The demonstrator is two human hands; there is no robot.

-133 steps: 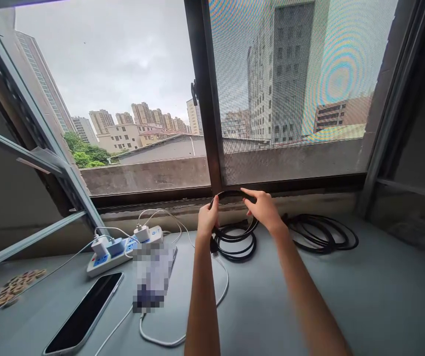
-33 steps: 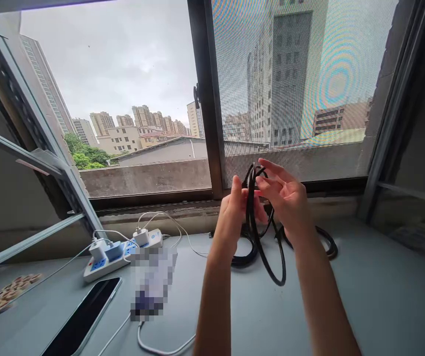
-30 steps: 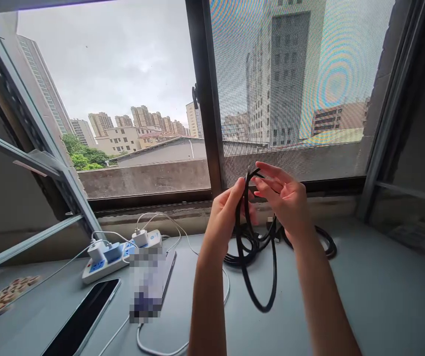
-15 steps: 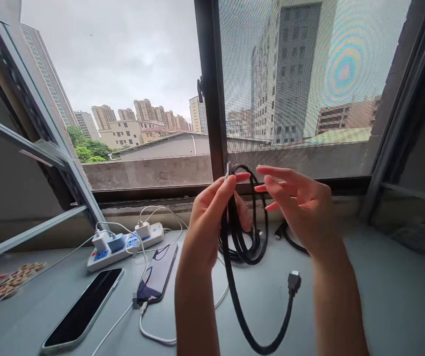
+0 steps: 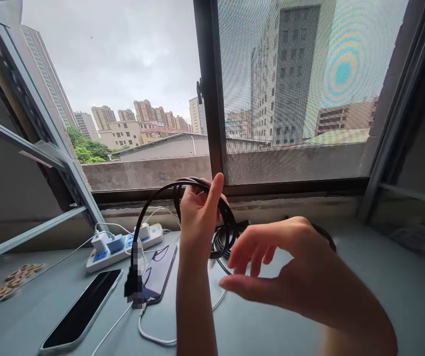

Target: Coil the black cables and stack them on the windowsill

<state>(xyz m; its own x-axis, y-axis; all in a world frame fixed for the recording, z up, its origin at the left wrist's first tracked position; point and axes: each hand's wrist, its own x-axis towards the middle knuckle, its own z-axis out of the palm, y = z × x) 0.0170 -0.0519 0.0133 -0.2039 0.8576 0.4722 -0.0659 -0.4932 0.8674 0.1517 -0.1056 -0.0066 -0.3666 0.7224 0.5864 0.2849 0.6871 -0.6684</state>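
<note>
My left hand (image 5: 201,207) is raised above the table and closed round a coiled black HDMI cable (image 5: 231,222), with its thumb pointing up. One end of this cable arches out to the left and hangs down, its black plug (image 5: 133,284) in front of a phone. To the right of the coil, my right hand (image 5: 272,262) is held with fingers bent and apart from the thumb, nothing between them. Behind the held coil lies another coiled black cable (image 5: 220,242), partly hidden by the hands.
A white power strip (image 5: 125,252) with chargers stands at the back left. Two phones, one dark-screened (image 5: 84,309) and one on a white cord (image 5: 162,269), lie before it. A brown patterned thing (image 5: 8,287) is at far left. A window frame (image 5: 212,99) rises behind.
The cable's plug end has swung from the right side over to the left. My left hand has turned with the coil. My right hand has moved down and toward the camera.
</note>
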